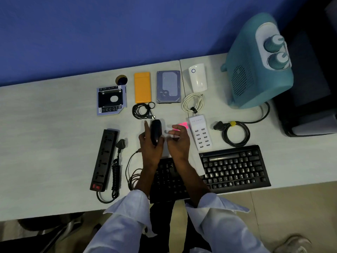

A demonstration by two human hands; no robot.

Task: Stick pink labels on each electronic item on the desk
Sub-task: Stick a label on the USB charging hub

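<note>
My left hand (pixel 148 143) holds a black computer mouse (pixel 156 131) lifted over the middle of the desk, its coiled cable (pixel 143 110) lying just behind. My right hand (pixel 178 139) hovers beside it with fingers spread and curled; whether a label is on a fingertip I cannot tell. A pad of pink labels (pixel 183 125) lies on the desk just beyond my right fingers, left of the white USB charger (pixel 200 132). No pink label shows on any of the items.
Back row: drive caddy (pixel 111 99), orange case (pixel 142 87), hard drive (pixel 168 86), white plug device (pixel 197 79), white cable (pixel 193 103). Black power strip (pixel 104 159) at left. Two black keyboards (pixel 235 168) near the front edge. Teal heater (pixel 255 64) and its black cord (pixel 235 132) at right.
</note>
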